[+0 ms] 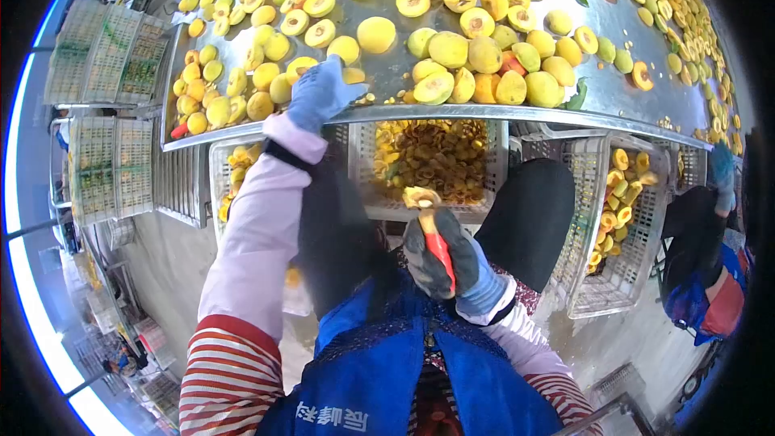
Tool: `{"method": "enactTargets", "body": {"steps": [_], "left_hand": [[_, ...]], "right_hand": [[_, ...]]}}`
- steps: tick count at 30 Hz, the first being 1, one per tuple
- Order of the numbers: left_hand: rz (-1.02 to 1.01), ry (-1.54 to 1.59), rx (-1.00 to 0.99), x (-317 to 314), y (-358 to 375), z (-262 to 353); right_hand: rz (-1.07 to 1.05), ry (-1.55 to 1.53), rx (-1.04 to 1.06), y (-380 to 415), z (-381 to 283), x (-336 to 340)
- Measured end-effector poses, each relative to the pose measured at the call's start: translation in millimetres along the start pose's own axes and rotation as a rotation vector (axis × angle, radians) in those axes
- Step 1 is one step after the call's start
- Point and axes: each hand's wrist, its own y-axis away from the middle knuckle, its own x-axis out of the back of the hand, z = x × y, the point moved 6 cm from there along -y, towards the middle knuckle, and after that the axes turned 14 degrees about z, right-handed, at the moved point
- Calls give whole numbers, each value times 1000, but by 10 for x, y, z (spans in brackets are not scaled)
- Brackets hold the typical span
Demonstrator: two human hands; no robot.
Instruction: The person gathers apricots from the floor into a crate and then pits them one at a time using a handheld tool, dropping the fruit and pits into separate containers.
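While the left hand [321, 95] reached up over the rim of the steel table [387, 73], its blue-gloved fingers lay spread among the whole yellow fruits [258, 73] near that edge, closed on nothing that could be made out. Below the table rim, over the lap, the right hand [442, 257] was pressed tight around a red-handled tool [437, 244], whose tip carried a cut fruit piece [421, 197]. That piece hung just above the white crate of pits and scraps [432, 163] under the table edge. Done well, the step probably called for tipping the tool squarely over the crate so the scrap fell inside, while the reaching hand picked one firm fruit nearest the edge rather than stirring the pile.
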Motion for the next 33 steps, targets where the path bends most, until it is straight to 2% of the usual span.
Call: {"method": "enactTargets", "body": {"steps": [1,2,3,5,6,7,8,9,10,13,16,17,18,19,20,21,22,23,24,26,28,29,30,31,33], "left_hand": [[-11,370,84,-46,46,45],[-25,739,170,-3,192,176],[-43,1109,262,60,373,327],[-145,1593,480,294,829,762],[-223,1678,510,179,966,801],[-299,1763,547,66,1114,834],[-270,1833,541,109,1208,932],[-34,1617,469,91,1226,835],[110,1627,333,187,1280,849],[318,1222,134,494,1439,883],[322,1066,39,570,1544,915],[346,1089,43,561,1571,909],[369,1112,46,553,1595,904],[291,1226,174,489,1604,866],[226,1337,312,424,1624,829],[45,1519,584,280,1678,794],[125,1293,401,250,1701,775],[188,868,-3,368,1710,857],[382,440,-340,484,1778,931],[226,650,-225,398,1758,830],[-109,1363,274,323,1720,785],[-21,1407,262,428,1721,860],[65,1450,251,514,1772,982],[151,1492,238,582,1833,1042],[345,1619,367,495,1905,981]], "right_hand": [[-52,-13,45,55,-62,-65],[-239,-58,80,38,-121,-88],[-153,-79,61,-5,-163,-57],[17,-103,5,-63,-212,-57],[-83,-17,135,-49,-265,-156],[68,187,291,-182,-271,4],[218,390,445,-376,-262,234],[353,393,418,-430,-323,303],[487,387,386,-474,-378,374],[415,456,622,-300,-384,253],[406,942,936,-199,-311,176],[439,1115,1027,-102,-350,1],[543,1186,963,-44,-398,-69],[543,1139,1158,-94,-404,81],[540,1114,1129,-77,-447,50],[536,1088,1099,-38,-499,-45],[549,1070,986,20,-522,-172],[492,1040,981,-18,-502,-128],[437,1009,976,-72,-482,-19],[352,987,998,-102,-462,-16],[427,715,698,-141,-378,85],[460,576,544,-147,-295,127],[396,483,586,-131,-239,38],[423,365,545,-116,-155,20],[465,134,458,-100,8,6]]}}
